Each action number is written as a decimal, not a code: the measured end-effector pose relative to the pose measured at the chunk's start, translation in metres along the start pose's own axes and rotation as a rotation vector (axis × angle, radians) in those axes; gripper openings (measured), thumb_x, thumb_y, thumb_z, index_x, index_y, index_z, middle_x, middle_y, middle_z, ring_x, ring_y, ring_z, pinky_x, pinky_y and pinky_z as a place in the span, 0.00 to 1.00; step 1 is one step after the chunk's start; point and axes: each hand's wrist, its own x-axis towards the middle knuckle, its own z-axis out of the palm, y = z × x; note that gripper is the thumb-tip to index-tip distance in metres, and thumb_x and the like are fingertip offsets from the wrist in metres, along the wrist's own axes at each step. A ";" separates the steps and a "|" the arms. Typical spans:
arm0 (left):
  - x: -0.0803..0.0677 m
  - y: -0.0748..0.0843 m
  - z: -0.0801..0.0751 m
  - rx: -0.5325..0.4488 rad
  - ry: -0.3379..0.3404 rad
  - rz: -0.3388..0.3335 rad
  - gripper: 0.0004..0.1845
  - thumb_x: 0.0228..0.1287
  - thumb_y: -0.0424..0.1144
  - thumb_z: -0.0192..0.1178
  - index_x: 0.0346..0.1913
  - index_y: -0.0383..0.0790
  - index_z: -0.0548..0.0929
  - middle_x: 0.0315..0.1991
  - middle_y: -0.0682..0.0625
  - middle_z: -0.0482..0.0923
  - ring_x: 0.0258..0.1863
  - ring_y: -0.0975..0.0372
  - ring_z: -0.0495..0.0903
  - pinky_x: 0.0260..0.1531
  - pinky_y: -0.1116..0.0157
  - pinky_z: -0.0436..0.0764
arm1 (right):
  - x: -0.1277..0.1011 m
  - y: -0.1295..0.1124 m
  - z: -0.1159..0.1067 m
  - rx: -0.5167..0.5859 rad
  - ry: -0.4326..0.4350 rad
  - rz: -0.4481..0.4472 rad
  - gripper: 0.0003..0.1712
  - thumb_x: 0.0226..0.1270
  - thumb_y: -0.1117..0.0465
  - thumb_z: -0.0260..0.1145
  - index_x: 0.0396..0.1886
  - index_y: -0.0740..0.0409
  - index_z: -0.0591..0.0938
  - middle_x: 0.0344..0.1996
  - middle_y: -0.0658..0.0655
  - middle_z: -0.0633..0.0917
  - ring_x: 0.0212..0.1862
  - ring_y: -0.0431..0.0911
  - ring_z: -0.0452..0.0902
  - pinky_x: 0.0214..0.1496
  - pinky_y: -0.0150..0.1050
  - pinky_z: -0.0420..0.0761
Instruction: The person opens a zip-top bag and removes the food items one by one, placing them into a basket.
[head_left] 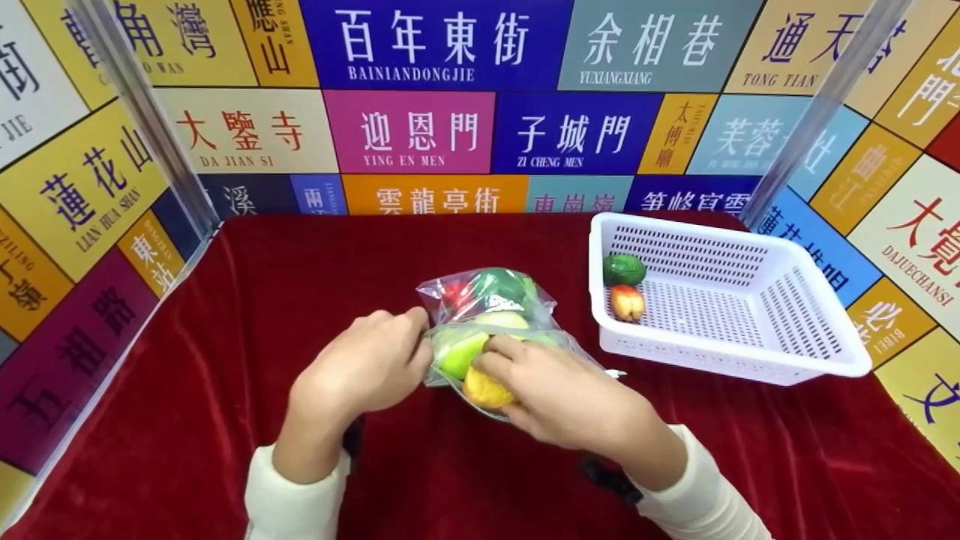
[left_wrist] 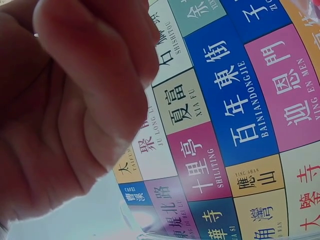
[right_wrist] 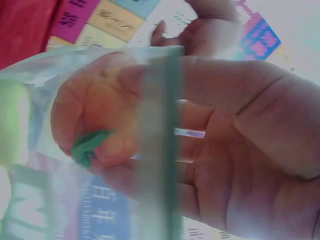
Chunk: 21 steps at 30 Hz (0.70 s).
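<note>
- Clear zip bag point(head_left: 491, 315) lies mid-bench on the red cloth point(head_left: 225, 360), just left of the white basket; holds several toy fruits: green, red and pale pieces at the far end, a light green one point(head_left: 459, 352) and a yellow one point(head_left: 486, 388) at the near end.
- Left hand point(head_left: 360, 371): fingers curled, pinching the bag's left edge near its mouth; left wrist view shows only a closed fist point(left_wrist: 75, 100) against the signboard wall, the bag not visible there.
- Right hand point(head_left: 559, 394): fingers bent round the yellow fruit at the bag's near end, through or inside the plastic, cannot tell which from the head view.
- Right wrist view: the fingers point(right_wrist: 150, 130) cup an orange-pink fruit with a green leaf bit point(right_wrist: 87, 147), bag film and green zip strip point(right_wrist: 160, 150) across them.
- White slotted basket point(head_left: 750, 330) right of the bag, close but apart; inside, at its left wall, a dark green fruit point(head_left: 624, 269) and a red-yellow fruit point(head_left: 627, 302), almost touching.
- Cream sleeves point(head_left: 289, 495) on both wrists, dark straps under them.
- Colourful Chinese street-name panels point(head_left: 420, 127) wall in the bench on three sides.
</note>
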 end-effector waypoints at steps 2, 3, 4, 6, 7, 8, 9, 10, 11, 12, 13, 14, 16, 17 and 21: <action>0.000 0.000 0.000 0.000 -0.001 -0.005 0.07 0.69 0.38 0.54 0.33 0.39 0.76 0.19 0.49 0.69 0.17 0.59 0.71 0.20 0.65 0.72 | -0.007 -0.002 -0.007 0.011 0.056 -0.041 0.27 0.58 0.57 0.74 0.57 0.53 0.77 0.52 0.52 0.80 0.48 0.45 0.79 0.51 0.42 0.83; 0.000 0.000 0.000 0.002 0.000 -0.004 0.07 0.69 0.38 0.54 0.33 0.39 0.76 0.19 0.49 0.70 0.17 0.59 0.71 0.20 0.64 0.72 | -0.011 -0.003 -0.010 0.019 0.088 -0.062 0.27 0.58 0.57 0.74 0.57 0.53 0.77 0.52 0.52 0.80 0.48 0.44 0.79 0.52 0.42 0.82; 0.000 -0.001 0.000 0.005 0.003 -0.003 0.07 0.69 0.38 0.54 0.33 0.39 0.76 0.19 0.49 0.70 0.17 0.58 0.71 0.21 0.64 0.72 | -0.014 -0.003 -0.014 0.027 0.118 -0.081 0.26 0.58 0.57 0.73 0.56 0.53 0.77 0.52 0.51 0.80 0.49 0.44 0.78 0.53 0.41 0.82; 0.000 -0.001 0.000 0.013 0.011 -0.001 0.08 0.69 0.38 0.53 0.32 0.39 0.76 0.19 0.49 0.70 0.18 0.58 0.71 0.21 0.63 0.72 | -0.021 -0.004 -0.023 0.051 0.169 -0.107 0.27 0.57 0.58 0.73 0.57 0.53 0.76 0.53 0.50 0.79 0.50 0.43 0.78 0.53 0.40 0.81; -0.001 -0.001 0.000 0.018 0.014 0.001 0.08 0.69 0.38 0.53 0.32 0.40 0.75 0.19 0.48 0.70 0.18 0.58 0.71 0.22 0.63 0.72 | -0.024 -0.003 -0.029 0.069 0.190 -0.116 0.28 0.57 0.58 0.73 0.57 0.54 0.76 0.53 0.50 0.79 0.51 0.43 0.77 0.53 0.40 0.81; -0.001 -0.001 0.000 0.022 0.017 0.001 0.08 0.69 0.38 0.53 0.32 0.40 0.75 0.19 0.48 0.69 0.19 0.58 0.71 0.22 0.63 0.72 | -0.026 -0.002 -0.035 0.082 0.205 -0.123 0.28 0.57 0.59 0.73 0.58 0.54 0.76 0.54 0.51 0.79 0.52 0.43 0.77 0.53 0.39 0.82; -0.001 -0.001 0.001 0.026 0.020 0.002 0.08 0.69 0.38 0.53 0.32 0.40 0.75 0.19 0.48 0.69 0.19 0.57 0.71 0.22 0.63 0.72 | -0.028 0.000 -0.041 0.091 0.218 -0.124 0.29 0.56 0.61 0.73 0.59 0.55 0.76 0.55 0.51 0.79 0.53 0.44 0.76 0.54 0.39 0.82; -0.001 -0.001 0.001 0.025 0.018 0.001 0.08 0.69 0.38 0.53 0.32 0.40 0.75 0.19 0.48 0.69 0.19 0.57 0.71 0.22 0.63 0.72 | -0.030 0.002 -0.048 0.096 0.230 -0.120 0.30 0.56 0.62 0.73 0.60 0.56 0.76 0.56 0.52 0.78 0.53 0.44 0.76 0.53 0.39 0.83; -0.001 -0.001 0.001 0.023 0.014 -0.003 0.08 0.69 0.39 0.53 0.32 0.40 0.75 0.19 0.48 0.70 0.19 0.58 0.71 0.22 0.63 0.72 | -0.031 0.005 -0.055 0.091 0.241 -0.113 0.31 0.55 0.63 0.72 0.61 0.57 0.76 0.57 0.53 0.78 0.54 0.44 0.76 0.54 0.39 0.83; -0.001 -0.001 0.001 0.020 0.009 -0.006 0.08 0.69 0.39 0.53 0.33 0.40 0.76 0.20 0.48 0.70 0.20 0.58 0.72 0.22 0.63 0.72 | -0.032 0.008 -0.062 0.089 0.248 -0.105 0.32 0.55 0.65 0.72 0.61 0.58 0.76 0.57 0.54 0.78 0.54 0.44 0.76 0.54 0.39 0.83; -0.002 -0.001 0.001 0.016 0.003 -0.010 0.08 0.69 0.39 0.53 0.33 0.40 0.76 0.20 0.48 0.70 0.20 0.58 0.72 0.22 0.63 0.72 | -0.034 0.011 -0.070 0.077 0.249 -0.089 0.32 0.56 0.65 0.72 0.62 0.58 0.76 0.58 0.54 0.77 0.54 0.44 0.77 0.54 0.39 0.83; -0.002 -0.001 0.001 0.013 -0.001 -0.013 0.08 0.69 0.39 0.53 0.34 0.39 0.76 0.20 0.48 0.70 0.20 0.58 0.72 0.22 0.63 0.72 | -0.034 0.014 -0.076 0.069 0.248 -0.071 0.31 0.57 0.66 0.72 0.62 0.57 0.76 0.59 0.54 0.77 0.54 0.44 0.77 0.54 0.38 0.84; -0.002 -0.001 0.000 0.008 -0.006 -0.017 0.07 0.70 0.39 0.54 0.35 0.39 0.76 0.20 0.48 0.70 0.20 0.58 0.72 0.22 0.64 0.72 | -0.035 0.021 -0.088 0.042 0.246 -0.038 0.30 0.58 0.64 0.72 0.63 0.57 0.77 0.59 0.54 0.77 0.52 0.44 0.78 0.53 0.39 0.84; -0.002 -0.001 0.000 0.006 -0.008 -0.018 0.07 0.70 0.39 0.54 0.35 0.39 0.76 0.20 0.48 0.70 0.20 0.58 0.72 0.23 0.64 0.72 | -0.035 0.025 -0.094 0.028 0.234 -0.020 0.31 0.59 0.64 0.72 0.63 0.56 0.77 0.60 0.53 0.77 0.53 0.44 0.78 0.54 0.41 0.84; -0.001 -0.001 0.000 -0.002 -0.009 -0.016 0.07 0.70 0.39 0.54 0.34 0.39 0.77 0.20 0.48 0.70 0.19 0.59 0.72 0.22 0.64 0.72 | -0.030 0.045 -0.110 -0.021 0.198 0.055 0.35 0.58 0.66 0.73 0.67 0.56 0.75 0.58 0.55 0.79 0.49 0.48 0.79 0.50 0.47 0.85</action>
